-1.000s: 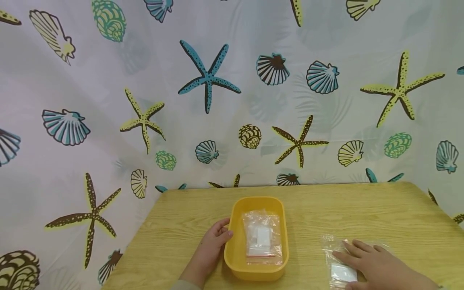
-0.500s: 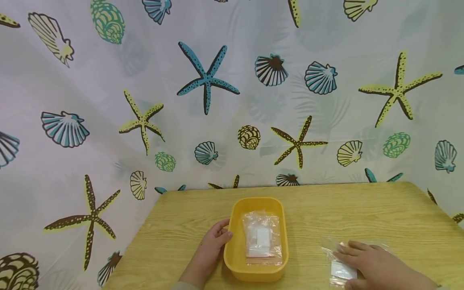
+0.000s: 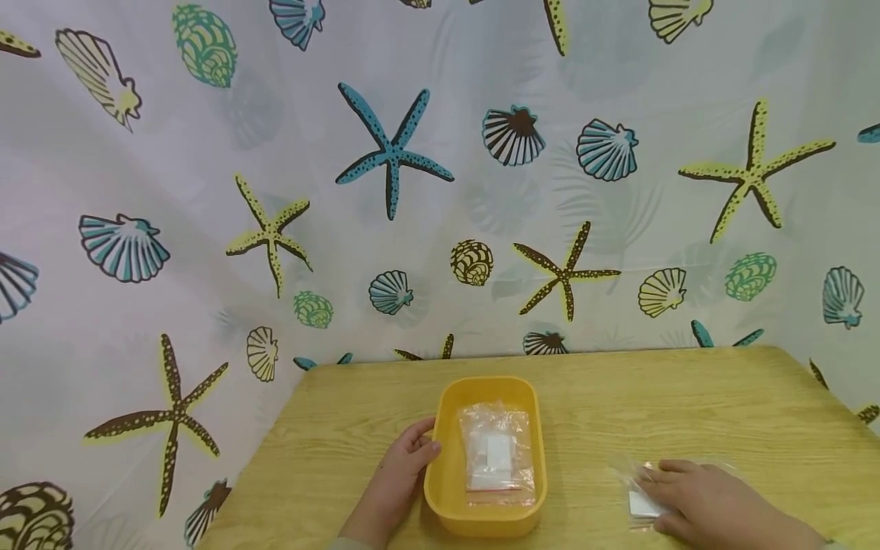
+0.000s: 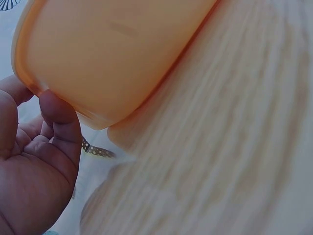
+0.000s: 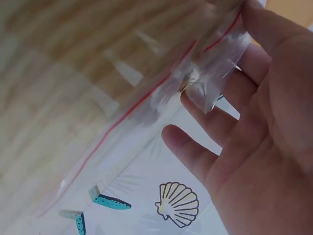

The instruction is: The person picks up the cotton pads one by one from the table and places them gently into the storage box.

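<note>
My left hand (image 3: 404, 467) holds the left side of a yellow plastic tub (image 3: 496, 522), thumb at its rim and fingers against the outer wall. The left wrist view shows the tub (image 4: 112, 54) close up, at the thumb tip. Inside it lie several clear zip bags (image 3: 501, 451) with white slips. To the tub's right, my right hand (image 3: 718, 500) pinches a clear zip bag with a white slip (image 3: 643, 506) over the table. In the right wrist view this zip bag (image 5: 142, 98), red line along its seal, runs between thumb and fingers; the hand covers part of it.
The wood-grain table (image 3: 619, 405) reaches back to a hanging curtain (image 3: 440, 191) printed with starfish and shells. More of that curtain closes in both sides.
My right fingers have drawn in on the zip bag, whose left part has bunched and lifted a little. My left hand and the tub stay where they were.
</note>
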A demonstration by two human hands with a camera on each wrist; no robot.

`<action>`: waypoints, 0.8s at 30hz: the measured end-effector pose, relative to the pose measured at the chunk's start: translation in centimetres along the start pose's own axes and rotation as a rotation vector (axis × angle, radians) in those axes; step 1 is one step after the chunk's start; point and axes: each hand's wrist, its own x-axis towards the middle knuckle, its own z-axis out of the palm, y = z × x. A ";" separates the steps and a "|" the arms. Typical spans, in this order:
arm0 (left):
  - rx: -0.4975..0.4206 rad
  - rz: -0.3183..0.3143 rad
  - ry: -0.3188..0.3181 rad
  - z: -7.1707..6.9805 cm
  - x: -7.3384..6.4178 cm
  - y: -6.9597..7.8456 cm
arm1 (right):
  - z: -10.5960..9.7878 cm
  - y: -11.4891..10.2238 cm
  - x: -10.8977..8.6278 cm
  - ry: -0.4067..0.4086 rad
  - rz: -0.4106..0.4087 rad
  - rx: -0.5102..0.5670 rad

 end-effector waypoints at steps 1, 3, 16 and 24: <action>0.008 -0.001 0.003 0.0 0.0 0.0 | 0.0 0.0 0.0 0.013 -0.007 -0.022; 0.019 0.001 0.006 0.0 0.0 0.1 | 0.1 0.1 0.1 0.033 -0.013 -0.053; -0.022 0.009 -0.013 0.0 0.0 -0.4 | -0.1 -0.2 0.0 0.124 -0.034 -0.124; -0.015 0.008 -0.013 -0.1 -0.1 -0.2 | -1.4 -1.8 1.1 0.251 -0.103 -0.192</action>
